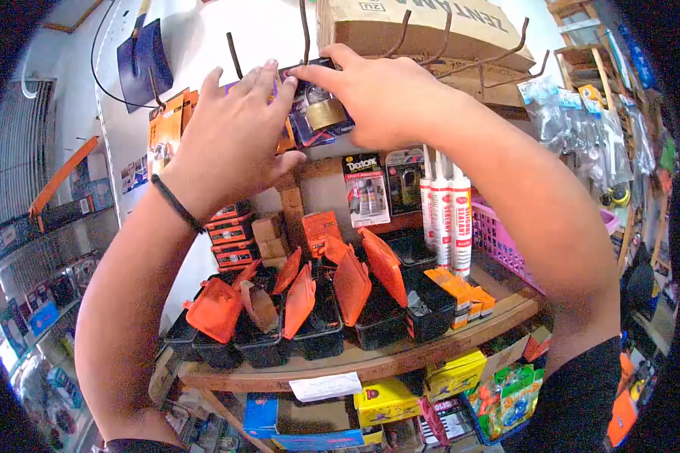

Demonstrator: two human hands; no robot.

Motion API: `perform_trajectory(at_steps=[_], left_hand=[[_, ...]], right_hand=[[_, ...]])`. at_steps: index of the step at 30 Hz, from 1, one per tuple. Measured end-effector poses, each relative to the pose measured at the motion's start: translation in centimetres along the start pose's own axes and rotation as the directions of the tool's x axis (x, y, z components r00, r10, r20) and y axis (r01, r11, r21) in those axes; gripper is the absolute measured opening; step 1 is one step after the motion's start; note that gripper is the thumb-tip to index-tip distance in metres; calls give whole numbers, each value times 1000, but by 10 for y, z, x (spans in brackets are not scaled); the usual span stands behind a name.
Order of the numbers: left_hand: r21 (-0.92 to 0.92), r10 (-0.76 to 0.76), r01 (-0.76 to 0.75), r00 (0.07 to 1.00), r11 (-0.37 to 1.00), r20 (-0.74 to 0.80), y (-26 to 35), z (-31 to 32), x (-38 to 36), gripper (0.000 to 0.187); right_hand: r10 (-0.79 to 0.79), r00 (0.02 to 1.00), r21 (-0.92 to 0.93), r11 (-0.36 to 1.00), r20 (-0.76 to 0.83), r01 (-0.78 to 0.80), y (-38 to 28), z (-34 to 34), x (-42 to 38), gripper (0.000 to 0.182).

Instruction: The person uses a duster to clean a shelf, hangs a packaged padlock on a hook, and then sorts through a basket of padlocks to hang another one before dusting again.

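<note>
Gently steady the padlock (pixel 326 113) card by its top edge, above the shelf's (pixel 234 377) back edge; your right hand (pixel 381 98) lays its index finger there; your left hand (pixel 230 136) fans its fingers slightly; I cannot tell whether either pinches.

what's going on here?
A person has both hands up among metal hooks. The right hand is on the edge of a carded padlock; the left hand is beside it, fingers spread. Whether the card hangs on a hook is hidden. Below, black bins with raised orange lids stand on a wooden shelf.
</note>
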State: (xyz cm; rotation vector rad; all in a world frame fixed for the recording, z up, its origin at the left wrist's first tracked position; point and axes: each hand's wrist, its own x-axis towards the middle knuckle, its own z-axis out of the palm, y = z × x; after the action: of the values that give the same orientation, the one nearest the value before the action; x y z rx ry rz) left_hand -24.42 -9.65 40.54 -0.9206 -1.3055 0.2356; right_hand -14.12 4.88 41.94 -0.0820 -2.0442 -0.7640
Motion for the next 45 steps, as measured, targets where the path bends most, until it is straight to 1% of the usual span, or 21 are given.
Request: perform_trajectory(at_steps=[1, 2, 4, 8, 10, 11, 13, 14, 16, 17, 19, 23, 29, 31, 35, 37, 39, 41, 42, 43, 45], left_hand=[[-2, -11, 11, 1000, 1000, -29, 2, 0, -2, 65], [0, -11, 11, 1000, 1000, -26, 3, -1, -3, 65], [56, 1, -6, 996, 998, 90, 5, -3, -7, 64], [77, 22, -33, 991, 997, 131, 6, -4, -13, 60], [64, 59, -62, 997, 996, 44, 2, 2, -17, 56], [70, 61, -64, 997, 995, 47, 1, 4, -18, 56], [96, 116, -108, 990, 990, -82, -2, 7, -20, 36], [95, 118, -111, 990, 989, -79, -3, 9, -20, 36], [-7, 111, -113, 985, 994, -135, -6, 12, -19, 31], [-6, 111, -113, 984, 994, -140, -8, 12, -19, 31], [-131, 110, -133, 979, 982, -169, -10, 11, -20, 29], [-214, 82, -123, 978, 969, -192, -11, 8, -21, 30], [-345, -5, -42, 991, 938, -135, -8, 4, -23, 34], [-436, -98, 29, 986, 900, -136, -3, -2, -25, 34], [-453, -122, 39, 980, 891, -156, 2, 3, -29, 33], [-495, -186, 125, 980, 860, -75, 6, -2, -29, 36], [-496, -186, 111, 977, 861, -103, 9, -4, -30, 35], [-459, -202, 131, 973, 879, -110, 15, -7, -32, 33], [-455, -217, 143, 970, 879, -114, 21, -9, -32, 30], [-461, -222, 151, 969, 874, -105, 27, -11, -34, 30], [-515, -254, 218, 967, 829, -1, 42, -18, -36, 28]], right_hand=[[10, 999, -63, 998, 35, -8, -1, 0, 1, 71], [9, 999, -60, 998, 33, -7, -2, 1, 3, 71], [56, 994, -66, 997, 93, -50, -4, 6, 9, 71], [77, 990, -62, 996, 116, -70, -8, 22, 18, 75], [100, 989, -78, 993, 112, -92, -8, 31, 22, 77], [100, 989, -73, 993, 107, -92, -8, 37, 25, 77], [111, 988, -67, 992, 104, -105, -7, 47, 30, 78], [112, 988, -63, 992, 105, -106, -7, 53, 32, 78], [122, 984, 3, 992, 132, -124, -7, 56, 35, 80], [125, 984, -1, 992, 129, -126, -6, 57, 36, 80], [114, 986, 2, 993, 119, -115, -5, 56, 36, 80], [111, 984, -10, 994, 137, -111, -3, 54, 37, 81], [140, 977, -30, 990, 160, -137, -5, 55, 37, 83], [162, 970, 22, 985, 179, -168, -8, 55, 34, 86], [172, 965, 71, 979, 196, -189, -11, 56, 16, 88], [186, 965, 94, 974, 186, -206, -11, 56, 5, 88], [158, 967, 104, 978, 201, -181, -7, 51, -8, 86], [137, 950, 63, 985, 280, -161, -4, 44, -20, 84], [121, 948, 102, 982, 293, -157, -2, 41, -26, 76], [115, 946, 103, 983, 303, -152, 1, 39, -33, 76], [46, 942, 113, 990, 332, -88, 7, 36, -49, 78]])
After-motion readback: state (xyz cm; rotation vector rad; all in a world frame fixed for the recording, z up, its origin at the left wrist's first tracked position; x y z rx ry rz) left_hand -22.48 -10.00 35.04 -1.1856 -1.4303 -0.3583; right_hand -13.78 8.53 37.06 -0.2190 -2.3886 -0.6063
